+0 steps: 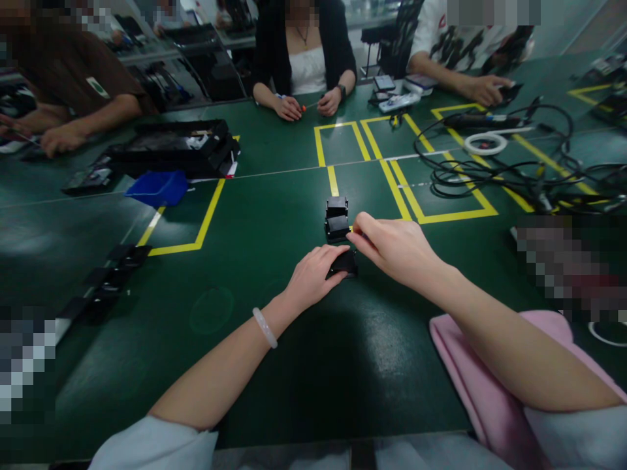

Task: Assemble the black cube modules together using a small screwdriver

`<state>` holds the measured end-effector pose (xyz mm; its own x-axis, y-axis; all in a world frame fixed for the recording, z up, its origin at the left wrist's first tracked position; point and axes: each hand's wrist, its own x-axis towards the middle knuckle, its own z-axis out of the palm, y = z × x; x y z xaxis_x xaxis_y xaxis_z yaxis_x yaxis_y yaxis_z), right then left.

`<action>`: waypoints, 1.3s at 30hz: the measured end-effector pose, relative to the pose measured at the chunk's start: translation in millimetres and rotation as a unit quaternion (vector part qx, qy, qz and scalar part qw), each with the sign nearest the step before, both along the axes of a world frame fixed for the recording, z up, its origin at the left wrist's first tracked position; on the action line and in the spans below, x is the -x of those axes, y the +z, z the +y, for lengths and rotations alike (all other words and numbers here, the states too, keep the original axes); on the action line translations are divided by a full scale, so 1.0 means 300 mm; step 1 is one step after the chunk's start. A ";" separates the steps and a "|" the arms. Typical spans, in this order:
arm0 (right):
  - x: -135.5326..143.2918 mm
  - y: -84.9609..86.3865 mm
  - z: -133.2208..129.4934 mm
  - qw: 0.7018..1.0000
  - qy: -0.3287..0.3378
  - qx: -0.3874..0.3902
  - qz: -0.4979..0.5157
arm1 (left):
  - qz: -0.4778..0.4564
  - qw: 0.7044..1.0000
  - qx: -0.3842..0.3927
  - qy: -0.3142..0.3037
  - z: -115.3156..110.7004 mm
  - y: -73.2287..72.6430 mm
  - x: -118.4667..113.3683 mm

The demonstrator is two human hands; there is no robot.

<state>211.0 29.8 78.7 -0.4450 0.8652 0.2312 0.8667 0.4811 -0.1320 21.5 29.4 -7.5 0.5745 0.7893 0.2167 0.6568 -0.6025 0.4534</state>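
Observation:
My left hand (313, 277) is closed around a small black block-shaped part (345, 262) on the green table, thumb along its near side and fingers over its far side. Just beyond, two similar black parts, a nearer one (337, 227) and a farther one (337, 205), stand in a row with small pins at their sides. Close to the right of the nearer one is my right hand (392, 248), its fingers curled and pinched together. Whatever those fingertips may hold is hidden or too small to make out.
A blue scoop-like tray (159, 188) lies by stacked black trays (171, 147). More black parts (108, 279) line the left side. Black cables (460, 176) and a white ring (484, 143) lie right; pink cloth (477, 352) is under my right forearm. Several people sit opposite.

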 end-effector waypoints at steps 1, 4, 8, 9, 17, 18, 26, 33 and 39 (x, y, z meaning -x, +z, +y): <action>0.000 -0.001 0.002 1.000 -0.003 0.001 -0.003 | 0.000 1.000 0.000 0.000 0.000 0.000 0.000; -0.002 -0.004 0.006 1.000 -0.014 -0.004 -0.005 | -0.004 1.000 0.002 0.000 0.000 -0.001 0.000; -0.005 -0.007 0.007 1.000 -0.019 -0.019 -0.008 | -0.003 1.000 0.010 -0.001 -0.001 0.001 0.001; -0.006 -0.007 0.007 1.000 -0.017 -0.021 -0.008 | -0.002 1.000 0.011 0.000 -0.001 0.002 0.001; -0.006 -0.015 0.010 1.000 -0.017 -0.012 -0.015 | 0.007 1.000 0.012 0.001 -0.003 0.008 0.001; -0.006 -0.016 0.011 1.000 -0.020 -0.014 -0.013 | 0.007 1.000 0.012 0.002 -0.003 0.007 0.001; -0.004 -0.012 0.010 1.000 -0.022 -0.016 -0.003 | 0.008 1.000 0.012 0.001 -0.003 0.004 0.002; -0.005 -0.012 0.011 1.000 -0.015 -0.010 -0.008 | 0.012 1.000 0.017 0.002 -0.003 0.008 0.002; -0.003 -0.020 0.016 0.999 -0.029 -0.022 0.001 | 0.010 1.000 0.022 0.001 -0.002 0.008 0.001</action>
